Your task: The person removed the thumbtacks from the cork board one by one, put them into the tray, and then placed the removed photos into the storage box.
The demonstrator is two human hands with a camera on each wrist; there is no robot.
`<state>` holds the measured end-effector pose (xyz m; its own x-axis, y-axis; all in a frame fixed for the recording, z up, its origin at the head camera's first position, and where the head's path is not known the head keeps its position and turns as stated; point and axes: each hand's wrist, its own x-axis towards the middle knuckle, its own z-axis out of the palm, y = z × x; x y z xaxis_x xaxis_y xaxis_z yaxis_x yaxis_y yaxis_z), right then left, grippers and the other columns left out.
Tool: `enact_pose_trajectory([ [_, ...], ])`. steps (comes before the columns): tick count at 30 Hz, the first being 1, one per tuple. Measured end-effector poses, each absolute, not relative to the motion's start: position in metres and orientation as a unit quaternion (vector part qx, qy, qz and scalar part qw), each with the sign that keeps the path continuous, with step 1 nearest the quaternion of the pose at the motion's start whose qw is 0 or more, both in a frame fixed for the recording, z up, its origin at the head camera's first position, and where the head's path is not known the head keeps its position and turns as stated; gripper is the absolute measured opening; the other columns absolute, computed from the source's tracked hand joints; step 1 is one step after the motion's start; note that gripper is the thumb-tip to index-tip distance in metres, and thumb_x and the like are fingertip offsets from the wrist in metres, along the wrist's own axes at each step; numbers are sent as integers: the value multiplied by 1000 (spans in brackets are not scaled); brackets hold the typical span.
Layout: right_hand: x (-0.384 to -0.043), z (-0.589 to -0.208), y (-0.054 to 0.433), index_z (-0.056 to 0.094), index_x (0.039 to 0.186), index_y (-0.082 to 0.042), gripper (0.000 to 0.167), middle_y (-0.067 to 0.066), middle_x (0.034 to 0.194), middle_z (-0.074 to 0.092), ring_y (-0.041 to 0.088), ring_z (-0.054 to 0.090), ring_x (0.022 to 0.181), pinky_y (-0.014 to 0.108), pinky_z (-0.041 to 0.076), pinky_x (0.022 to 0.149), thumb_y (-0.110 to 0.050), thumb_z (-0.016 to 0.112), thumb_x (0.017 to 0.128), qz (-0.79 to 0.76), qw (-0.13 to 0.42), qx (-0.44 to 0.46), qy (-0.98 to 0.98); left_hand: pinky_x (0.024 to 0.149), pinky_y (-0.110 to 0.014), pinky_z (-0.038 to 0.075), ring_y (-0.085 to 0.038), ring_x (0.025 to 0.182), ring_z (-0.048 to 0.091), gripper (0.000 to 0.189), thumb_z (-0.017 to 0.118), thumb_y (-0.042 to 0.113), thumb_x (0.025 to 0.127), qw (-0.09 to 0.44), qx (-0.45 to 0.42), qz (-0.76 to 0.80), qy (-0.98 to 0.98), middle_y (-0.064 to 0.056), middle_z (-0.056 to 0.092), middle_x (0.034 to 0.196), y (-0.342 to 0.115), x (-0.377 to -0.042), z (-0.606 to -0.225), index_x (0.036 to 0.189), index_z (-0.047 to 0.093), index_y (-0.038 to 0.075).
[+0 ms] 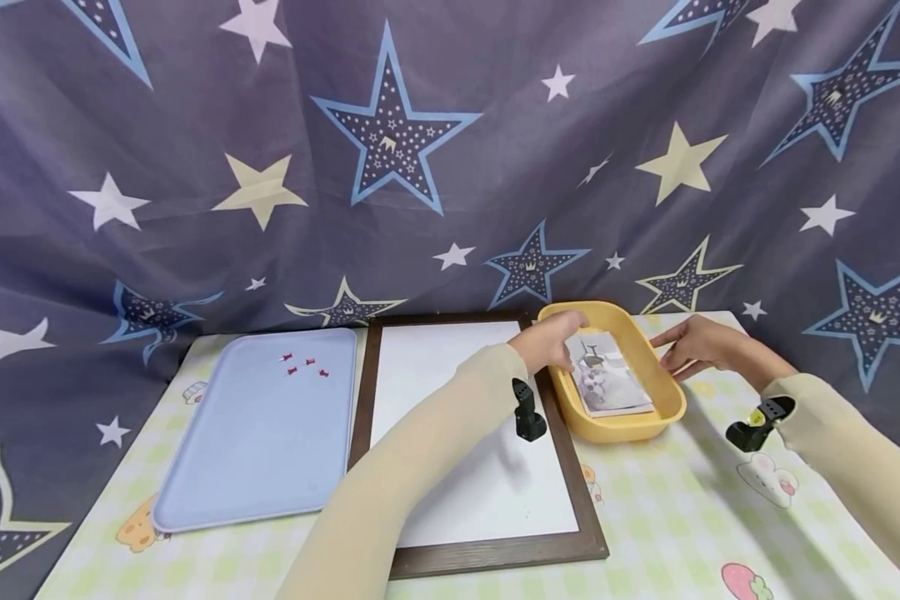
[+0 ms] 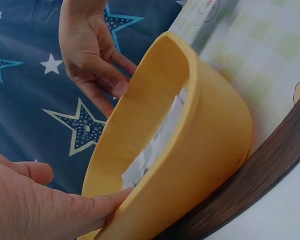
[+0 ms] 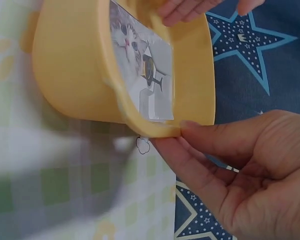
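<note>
At the back right of the table sits a yellow plastic tub [image 1: 622,430] with rounded corners. Inside it lies a printed photo [image 1: 613,385]; the right wrist view shows a cat and a stemmed glass on it. My left hand [image 1: 551,337] reaches over the tub's left rim, its extended fingers [image 3: 182,10] dipping inside near the photo's far end. With thumb and fingers, my right hand [image 3: 260,165] pinches the tub's rim on the opposite side. In the left wrist view, the left hand's thumb [image 2: 37,171] stands apart from its fingers.
Left of the tub lies a white board [image 1: 487,492] with a dark brown wooden frame [image 1: 510,550]. Farther left is a light blue tray [image 1: 255,442] with several red push pins [image 1: 310,362]. A star-patterned curtain [image 1: 450,150] hangs behind the checkered tablecloth [image 1: 675,517].
</note>
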<state>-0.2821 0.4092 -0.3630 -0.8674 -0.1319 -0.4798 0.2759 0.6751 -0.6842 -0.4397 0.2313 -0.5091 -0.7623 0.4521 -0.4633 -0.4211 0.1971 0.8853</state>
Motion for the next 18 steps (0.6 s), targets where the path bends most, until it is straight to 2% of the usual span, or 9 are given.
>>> enact_pose_trajectory([
  [1, -281, -363, 407, 40, 144, 20, 58, 2, 85, 72, 14, 71, 82, 41, 64, 84, 7, 62, 93, -396, 253, 42, 882, 111, -62, 45, -44, 149, 32, 50, 62, 10, 98, 352, -11, 642, 681, -19, 30, 164, 225, -429, -496, 147, 51, 11],
  [3, -279, -363, 404, 41, 142, 21, 56, 3, 84, 72, 15, 71, 81, 41, 65, 82, 8, 62, 92, -387, 250, 44, 887, 114, -70, 35, -51, 150, 24, 50, 58, 21, 98, 364, -78, 676, 636, -29, 23, 164, 215, -415, -477, 147, 52, 13],
  [4, -278, -363, 402, 42, 142, 21, 56, 4, 84, 71, 15, 71, 80, 41, 65, 82, 8, 62, 92, -384, 249, 44, 888, 116, -68, 34, -51, 151, 21, 53, 58, 23, 98, 366, -82, 681, 629, -36, 20, 162, 206, -402, -462, 149, 50, 11],
  [6, -277, -363, 399, 42, 141, 22, 55, 4, 83, 71, 15, 70, 79, 40, 65, 81, 8, 61, 91, -379, 244, 41, 892, 118, -66, 34, -52, 150, 22, 53, 56, 20, 99, 365, -72, 690, 621, -41, 20, 159, 185, -374, -431, 150, 48, 7],
  [9, -278, -364, 397, 41, 141, 22, 55, 4, 82, 70, 14, 69, 78, 39, 65, 80, 9, 59, 91, -377, 241, 38, 894, 120, -62, 33, -53, 149, 25, 55, 53, 16, 102, 362, -63, 704, 608, -44, 21, 156, 158, -337, -390, 153, 41, 1],
  [12, -278, -364, 397, 40, 143, 21, 57, 4, 82, 69, 14, 69, 78, 38, 65, 80, 8, 60, 91, -379, 241, 40, 893, 124, -54, 31, -51, 149, 27, 58, 47, 15, 105, 368, -61, 705, 603, -41, 24, 157, 143, -314, -366, 157, 29, -5],
  [15, -277, -365, 399, 39, 143, 21, 58, 4, 83, 69, 14, 69, 80, 38, 65, 81, 7, 61, 91, -383, 241, 42, 891, 124, -50, 32, -49, 147, 33, 58, 44, 13, 107, 371, -58, 702, 605, -40, 31, 154, 135, -301, -353, 155, 23, -12],
  [18, -275, -365, 403, 39, 144, 21, 59, 4, 83, 69, 14, 70, 81, 39, 65, 81, 6, 62, 91, -386, 238, 45, 890, 122, -48, 37, -47, 143, 41, 57, 43, 14, 106, 370, -58, 697, 611, -40, 41, 148, 137, -302, -356, 151, 27, -17],
])
